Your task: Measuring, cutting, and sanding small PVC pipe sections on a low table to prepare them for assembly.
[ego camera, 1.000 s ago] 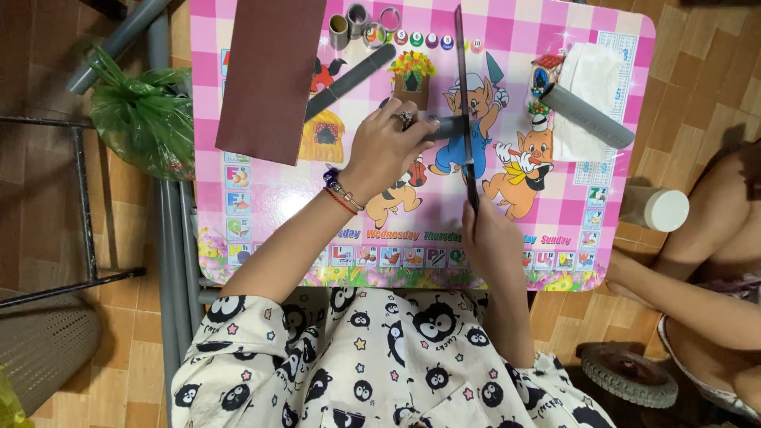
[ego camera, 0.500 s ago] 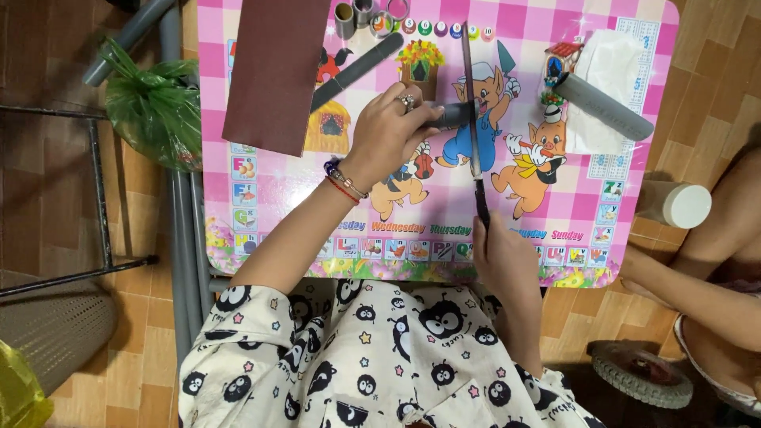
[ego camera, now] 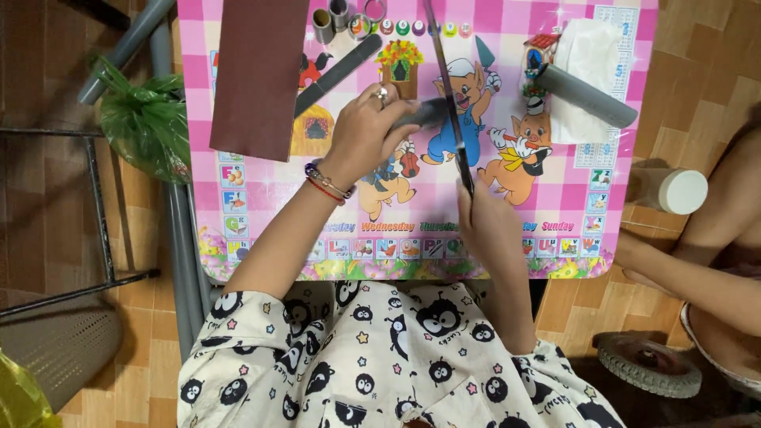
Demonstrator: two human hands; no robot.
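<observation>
My left hand [ego camera: 365, 131] presses a short dark grey pipe piece [ego camera: 426, 112] flat onto the pink checked cartoon table [ego camera: 265, 202]. A ring and bead bracelets are on that hand and wrist. My right hand [ego camera: 491, 226] grips the near end of a long thin saw blade [ego camera: 448, 95]. The blade runs away from me across the pipe piece, just right of my left fingers, and reaches the table's far edge.
On the table lie a brown sheet [ego camera: 258, 75], a flat grey strip [ego camera: 337, 73], small pipe offcuts [ego camera: 323, 24] and a grey pipe [ego camera: 587, 97] on white tissue [ego camera: 590, 51]. Another person's arm [ego camera: 697, 277] is at the right, near a white-capped container [ego camera: 682, 190]. A green bag [ego camera: 147, 127] hangs on the left.
My right hand drew the blade back toward me, then pushed it forward across the pipe piece. My left hand has kept its hold in the same spot.
</observation>
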